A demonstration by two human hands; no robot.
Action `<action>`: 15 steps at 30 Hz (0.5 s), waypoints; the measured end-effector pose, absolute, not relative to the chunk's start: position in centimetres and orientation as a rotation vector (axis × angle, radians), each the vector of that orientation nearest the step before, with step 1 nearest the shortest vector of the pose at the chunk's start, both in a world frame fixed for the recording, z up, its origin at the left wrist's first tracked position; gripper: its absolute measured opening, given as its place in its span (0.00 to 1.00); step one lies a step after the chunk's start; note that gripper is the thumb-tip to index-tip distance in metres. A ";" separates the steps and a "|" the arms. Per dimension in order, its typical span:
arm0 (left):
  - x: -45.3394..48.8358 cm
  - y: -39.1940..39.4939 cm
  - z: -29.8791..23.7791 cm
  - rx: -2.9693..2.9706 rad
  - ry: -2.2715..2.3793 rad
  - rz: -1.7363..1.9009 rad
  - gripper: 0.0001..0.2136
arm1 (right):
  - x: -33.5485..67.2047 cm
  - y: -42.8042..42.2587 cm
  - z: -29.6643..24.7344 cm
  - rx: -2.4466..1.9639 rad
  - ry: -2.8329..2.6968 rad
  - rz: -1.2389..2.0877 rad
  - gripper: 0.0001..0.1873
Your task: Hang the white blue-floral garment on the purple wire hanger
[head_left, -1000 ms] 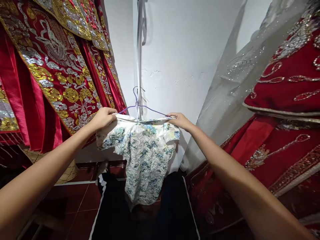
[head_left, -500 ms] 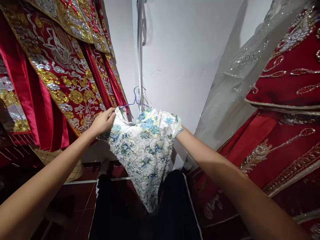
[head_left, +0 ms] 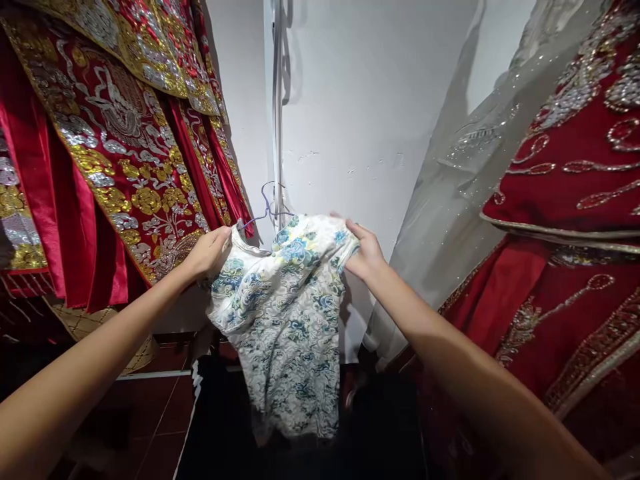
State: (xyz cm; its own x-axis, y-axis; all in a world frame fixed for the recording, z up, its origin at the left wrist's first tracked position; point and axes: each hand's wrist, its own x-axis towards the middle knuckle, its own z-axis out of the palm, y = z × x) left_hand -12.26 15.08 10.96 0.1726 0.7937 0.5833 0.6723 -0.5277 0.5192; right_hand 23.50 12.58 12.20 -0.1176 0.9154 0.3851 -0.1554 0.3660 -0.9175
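Note:
A white floral shirt (head_left: 295, 320) with blue and yellow flowers hangs in front of me, its lower end spread above my dark trousers. The purple wire hanger (head_left: 270, 205) sits in its neck opening, with the hook standing free above the collar. My left hand (head_left: 213, 250) is closed on the shirt's left shoulder beside the collar. At the other shoulder, my right hand (head_left: 367, 250) grips the sleeve edge, thumb on top; its other fingers are mostly hidden by the cloth.
Red embroidered garments with gold and silver sequins (head_left: 145, 167) hang at the left. A sheer white gown (head_left: 440, 187) and a red beaded dress (head_left: 565, 180) hang at the right. A metal pole (head_left: 277, 100) stands against the white wall (head_left: 360, 87).
My right hand has come out from behind the sleeve and now holds the shoulder from outside. The shirt's lower part has swung and spread wider. The hanger has shifted slightly left.

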 end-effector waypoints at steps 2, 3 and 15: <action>-11.9 15.4 10.9 2.259 1.443 1.302 0.19 | 22.5 12.9 14.3 -0.692 -1.359 1.088 0.34; -11.7 15.6 10.9 2.244 1.451 1.301 0.18 | 21.7 12.7 15.2 -0.663 -1.368 1.085 0.34; -7.9 11.6 9.5 2.085 0.971 1.392 0.02 | 20.2 6.6 10.9 -0.565 -2.564 1.375 0.23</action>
